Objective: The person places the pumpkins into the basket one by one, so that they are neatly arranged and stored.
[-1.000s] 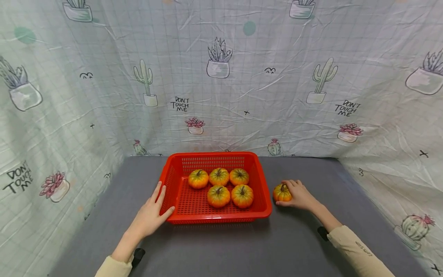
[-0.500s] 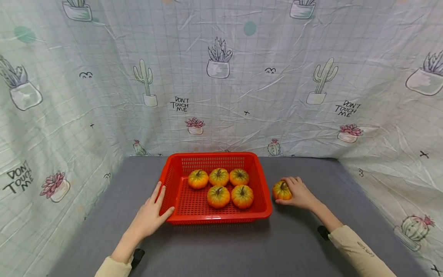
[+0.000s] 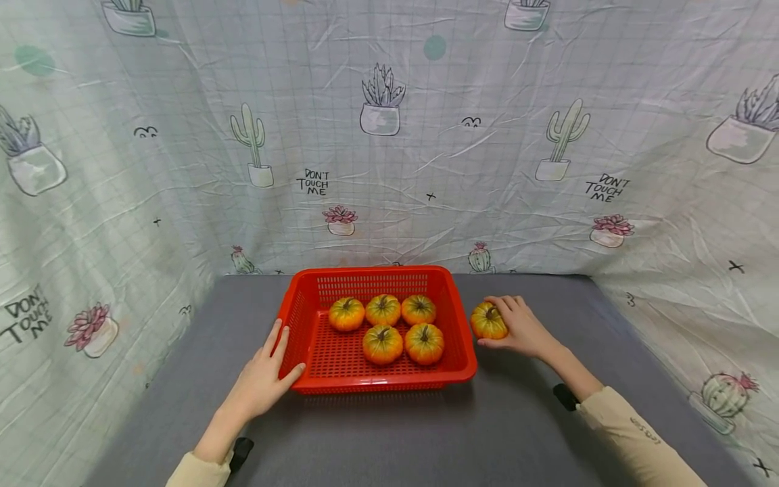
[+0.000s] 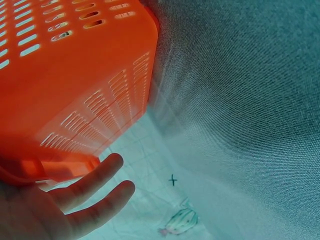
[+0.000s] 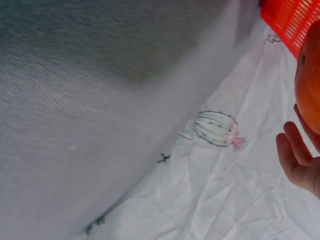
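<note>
My right hand [image 3: 517, 328] grips a small orange-yellow pumpkin [image 3: 488, 320] just off the right side of a red plastic basket [image 3: 380, 383]. In the right wrist view the orange underside of that pumpkin [image 5: 309, 80] shows, with fingertips against it. On the basket's left side rests my left hand [image 3: 260, 379], fingers spread and fairly straight along the rim. The left wrist view has two fingers of the left hand [image 4: 75, 205] beside the slotted basket wall [image 4: 75, 95]. Several similar pumpkins [image 3: 383, 345] sit inside the basket, toward its middle and right.
The basket stands on a grey cloth-covered table [image 3: 389, 439]. A pale curtain [image 3: 389, 162] printed with cacti hangs behind and along both sides. Inside the basket, bare slotted floor [image 3: 328, 352] shows at the left and front.
The right hand has raised the pumpkin from the table and brought it slightly up and left, closer to the basket's right rim. The left hand has stayed in place.
</note>
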The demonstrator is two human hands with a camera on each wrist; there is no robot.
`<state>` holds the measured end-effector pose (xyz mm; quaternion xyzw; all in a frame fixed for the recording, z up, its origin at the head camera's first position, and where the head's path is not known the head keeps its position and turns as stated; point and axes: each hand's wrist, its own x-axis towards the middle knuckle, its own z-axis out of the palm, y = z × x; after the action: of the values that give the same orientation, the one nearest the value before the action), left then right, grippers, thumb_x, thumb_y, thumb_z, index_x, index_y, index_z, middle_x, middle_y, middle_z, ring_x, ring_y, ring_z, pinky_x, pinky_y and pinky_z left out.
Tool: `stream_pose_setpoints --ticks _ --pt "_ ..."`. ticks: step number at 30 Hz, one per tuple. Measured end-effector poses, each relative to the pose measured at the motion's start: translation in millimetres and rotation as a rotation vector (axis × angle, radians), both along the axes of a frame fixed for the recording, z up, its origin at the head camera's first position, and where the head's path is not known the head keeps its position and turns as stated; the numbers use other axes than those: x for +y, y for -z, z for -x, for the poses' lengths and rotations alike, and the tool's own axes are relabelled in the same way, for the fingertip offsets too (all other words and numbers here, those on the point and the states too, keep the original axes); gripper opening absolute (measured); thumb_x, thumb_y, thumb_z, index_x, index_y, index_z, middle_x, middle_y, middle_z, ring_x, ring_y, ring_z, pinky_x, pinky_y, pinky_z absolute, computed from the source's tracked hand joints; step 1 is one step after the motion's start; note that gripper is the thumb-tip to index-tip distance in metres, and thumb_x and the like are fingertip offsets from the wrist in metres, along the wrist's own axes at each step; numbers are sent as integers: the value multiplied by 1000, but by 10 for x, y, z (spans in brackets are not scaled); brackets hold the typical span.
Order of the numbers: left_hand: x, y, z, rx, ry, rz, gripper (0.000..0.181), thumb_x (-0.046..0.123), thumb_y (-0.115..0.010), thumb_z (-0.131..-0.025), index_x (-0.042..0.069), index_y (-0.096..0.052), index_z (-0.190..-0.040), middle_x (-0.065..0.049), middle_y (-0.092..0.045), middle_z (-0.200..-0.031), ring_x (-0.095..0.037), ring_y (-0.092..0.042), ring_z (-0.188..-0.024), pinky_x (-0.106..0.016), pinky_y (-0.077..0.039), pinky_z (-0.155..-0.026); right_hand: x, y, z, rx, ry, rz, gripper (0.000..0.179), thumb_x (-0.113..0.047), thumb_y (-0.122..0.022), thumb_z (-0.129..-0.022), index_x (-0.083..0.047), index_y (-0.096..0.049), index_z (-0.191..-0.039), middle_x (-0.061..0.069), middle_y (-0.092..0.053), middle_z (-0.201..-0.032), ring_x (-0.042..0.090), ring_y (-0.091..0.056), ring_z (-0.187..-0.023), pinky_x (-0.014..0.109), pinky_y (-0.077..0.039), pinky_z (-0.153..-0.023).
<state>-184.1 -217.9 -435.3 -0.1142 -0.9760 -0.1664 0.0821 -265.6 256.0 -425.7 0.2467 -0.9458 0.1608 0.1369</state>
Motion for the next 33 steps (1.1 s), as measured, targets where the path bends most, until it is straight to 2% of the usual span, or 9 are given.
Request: stream_pose_setpoints --ticks 10,17,22,28,33 --pt "-12 7 11 5 -2 5 79 51 -45 -87 -1 -22 -140 -16 -10 -150 -48 -45 -111 -58 -39 -84 -163 -332 12 54 -72 -40 86 -49 -73 -64 -7 -39 -132 15 -51 -119 30 -42 -105 49 -38 -86" --pt "-8 10 7 7 0 10 78 50 -46 -87 -2 -22 -140 -16 -10 -150 -48 -44 -112 -58 -39 -85 -363 -533 3 66 -152 -98 86 -50 -71 -67 -7 -36 -133 12 -51 -120 24 -42 -101 45 -39 -83" --pt "-3 2 -4 3 -1 6 78 50 -46 -87 -2 -22 -140 -16 -10 -150 -49 -44 -112 -58 -39 -85 -542 -642 4 62 -224 -127 84 -49 -69 -69 -6 -36 -133 10 -48 -124 24 -42 -107 49 -39 -87" --pt "-1 -19 -8 7 -4 6 77 49 -46 -87 -3 -22 -140 -17 -11 -149 -48 -44 -112 -58 -39 -84 -770 -738 34 66 -300 -174 86 -47 -69 -70 -7 -32 -136 10 -45 -128 25 -42 -111 46 -39 -89" --pt "10 -27 -10 3 -2 8 77 48 -47 -87 -3 -22 -140 -17 -11 -149 -49 -45 -110 -58 -39 -84 -949 -787 48 43 -349 -186 89 -49 -69 -69 -8 -29 -138 8 -43 -132 25 -39 -117 49 -35 -94"
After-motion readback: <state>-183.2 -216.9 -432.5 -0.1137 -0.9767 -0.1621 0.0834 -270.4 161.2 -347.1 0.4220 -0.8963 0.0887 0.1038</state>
